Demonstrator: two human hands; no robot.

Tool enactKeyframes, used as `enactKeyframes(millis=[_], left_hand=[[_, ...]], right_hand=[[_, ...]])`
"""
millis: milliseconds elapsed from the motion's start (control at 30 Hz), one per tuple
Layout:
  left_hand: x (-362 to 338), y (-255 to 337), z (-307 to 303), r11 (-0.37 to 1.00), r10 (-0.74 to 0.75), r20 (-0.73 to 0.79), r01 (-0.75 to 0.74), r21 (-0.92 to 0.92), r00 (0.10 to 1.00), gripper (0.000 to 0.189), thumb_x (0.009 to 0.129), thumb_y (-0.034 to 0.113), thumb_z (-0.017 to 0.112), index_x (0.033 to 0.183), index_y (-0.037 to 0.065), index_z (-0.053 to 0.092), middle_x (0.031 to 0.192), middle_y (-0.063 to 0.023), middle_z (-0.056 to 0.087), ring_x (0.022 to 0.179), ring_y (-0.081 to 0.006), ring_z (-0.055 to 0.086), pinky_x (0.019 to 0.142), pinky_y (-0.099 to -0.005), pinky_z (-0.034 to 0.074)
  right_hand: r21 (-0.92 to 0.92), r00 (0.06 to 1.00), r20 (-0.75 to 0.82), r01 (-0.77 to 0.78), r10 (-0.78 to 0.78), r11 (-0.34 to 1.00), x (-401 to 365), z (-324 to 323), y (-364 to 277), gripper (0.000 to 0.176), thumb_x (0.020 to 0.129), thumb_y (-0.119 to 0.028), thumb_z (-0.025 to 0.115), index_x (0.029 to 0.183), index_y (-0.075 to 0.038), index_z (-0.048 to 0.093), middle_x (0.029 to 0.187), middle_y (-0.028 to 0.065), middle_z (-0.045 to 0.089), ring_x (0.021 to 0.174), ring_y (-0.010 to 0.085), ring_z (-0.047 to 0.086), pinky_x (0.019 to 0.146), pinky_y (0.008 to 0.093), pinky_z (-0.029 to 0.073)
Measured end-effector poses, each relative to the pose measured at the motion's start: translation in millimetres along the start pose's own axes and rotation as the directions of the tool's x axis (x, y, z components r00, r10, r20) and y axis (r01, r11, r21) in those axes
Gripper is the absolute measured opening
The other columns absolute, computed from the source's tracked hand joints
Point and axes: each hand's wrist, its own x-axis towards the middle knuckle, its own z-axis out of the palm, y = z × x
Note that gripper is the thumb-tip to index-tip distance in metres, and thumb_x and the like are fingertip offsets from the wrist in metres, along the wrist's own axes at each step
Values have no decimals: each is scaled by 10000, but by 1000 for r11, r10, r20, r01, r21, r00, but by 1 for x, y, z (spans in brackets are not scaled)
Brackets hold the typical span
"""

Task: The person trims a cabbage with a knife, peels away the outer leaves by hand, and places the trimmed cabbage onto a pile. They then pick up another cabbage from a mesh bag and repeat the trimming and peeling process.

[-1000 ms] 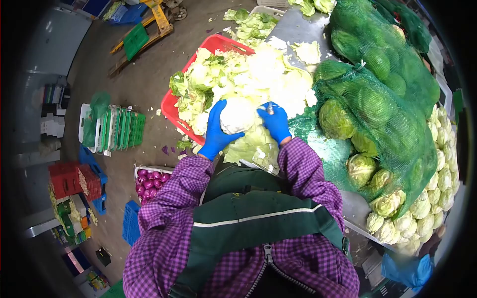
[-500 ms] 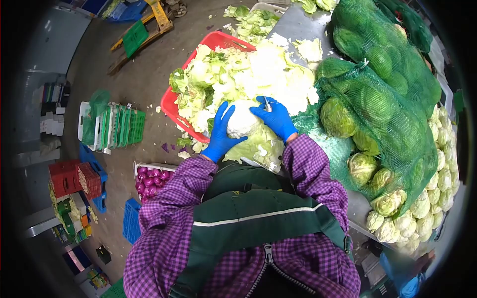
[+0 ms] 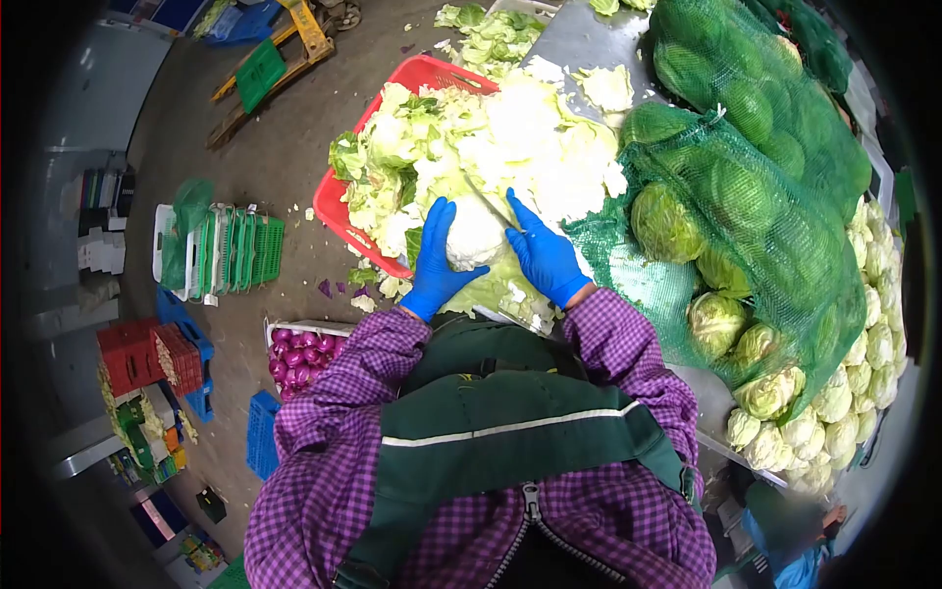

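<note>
Loosely cupped by the left hand (image 3: 435, 272), a round white cabbage (image 3: 475, 236) might roll, skewing the right hand's (image 3: 546, 259) gripped thin grey knife (image 3: 487, 202).

It was a produce-packing workplace: netted cabbages (image 3: 743, 196) lay right, green crates (image 3: 263, 250) left, a yellow pallet jack (image 3: 312, 34) far left.

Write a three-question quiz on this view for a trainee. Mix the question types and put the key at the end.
1. What round thing sits between the left hand and the right hand?
2. True or false: the gloves on both hands are green.
3. The red crate is heaped with: A) purple vegetables; B) pale leaves; C) bottles.

Key: 1. A pale vegetable head. 2. False; blue. 3. B.
</note>
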Motion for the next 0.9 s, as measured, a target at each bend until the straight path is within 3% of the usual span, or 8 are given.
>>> enactKeyframes(millis=[67, 200, 300, 433, 533, 700, 733, 900], left_hand=[[0, -1, 0, 1000, 5, 3, -5, 3, 1000, 1069, 538, 165, 888, 1428, 106, 301, 1467, -187, 274, 1364, -356, 280, 1101, -425, 302], [0, -3, 0, 1000, 9, 4, -9, -1, 1000, 1059, 534, 165, 890, 1421, 101, 315, 1465, -186, 283, 1363, -356, 286, 1101, -421, 302], [2, -4, -1, 999, -14, 42, 12, 49, 999, 1078, 536, 209, 902, 1418, 89, 294, 1456, -190, 297, 1355, -353, 296, 1101, -438, 300], [-5, -11, 3, 999, 34, 10, -34, 27, 999, 1084, 535, 207, 904, 1420, 95, 287, 1456, -192, 292, 1355, -357, 292, 1100, -444, 301], [-6, -11, 2, 999, 45, -50, -45, -13, 998, 1092, 537, 209, 904, 1422, 95, 274, 1457, -195, 281, 1355, -362, 289, 1103, -455, 294], [-7, -12, 4, 998, 53, -32, -53, 21, 998, 1095, 539, 224, 905, 1422, 101, 271, 1458, -196, 276, 1355, -360, 287, 1105, -456, 286], [-7, -13, 4, 998, 54, -32, -54, 21, 998, 1095, 539, 224, 905, 1422, 101, 271, 1458, -196, 276, 1355, -360, 287, 1105, -456, 286], [-7, -10, 6, 999, 39, -71, -40, -8, 997, 1061, 541, 202, 899, 1415, 109, 303, 1459, -190, 285, 1352, -363, 299, 1091, -438, 315]], right_hand=[[-60, 985, 44, 168, -165, 984, 0, 2, 0, 565, 947, -278, 479, 1465, -195, 268, 1339, 200, 479, 998, 360, 616, 812, 416, 505], [-173, 988, 138, 93, -70, 980, 9, 10, 6, 550, 944, -283, 483, 1456, -217, 294, 1356, 196, 465, 997, 363, 618, 812, 413, 509], [-74, 990, -40, 130, -133, 989, 13, 21, 15, 464, 942, -293, 488, 1395, -213, 421, 1268, 190, 548, 952, 363, 633, 781, 402, 513], [474, 916, -35, -336, 399, 814, 25, 15, 38, 328, 966, -216, 489, 1262, -104, 573, 918, 143, 690, 626, 157, 626, 621, 311, 503], [582, 897, -85, -308, 433, 753, 23, 13, 44, 345, 959, -248, 510, 1266, -101, 568, 866, 118, 690, 580, 105, 595, 571, 293, 490], [76, 990, 59, -130, 126, 989, 15, -5, -4, 469, 944, -323, 513, 1356, -105, 459, 929, 163, 671, 759, 303, 655, 689, 397, 515], [-14, 995, 100, -18, 19, 1000, 12, -10, -12, 534, 945, -310, 491, 1419, -108, 350, 1095, 204, 616, 874, 382, 623, 745, 448, 502], [-44, 980, 186, 82, -72, 996, 4, 5, -5, 613, 944, -276, 474, 1471, -118, 202, 1354, 215, 443, 912, 386, 625, 751, 450, 508]])
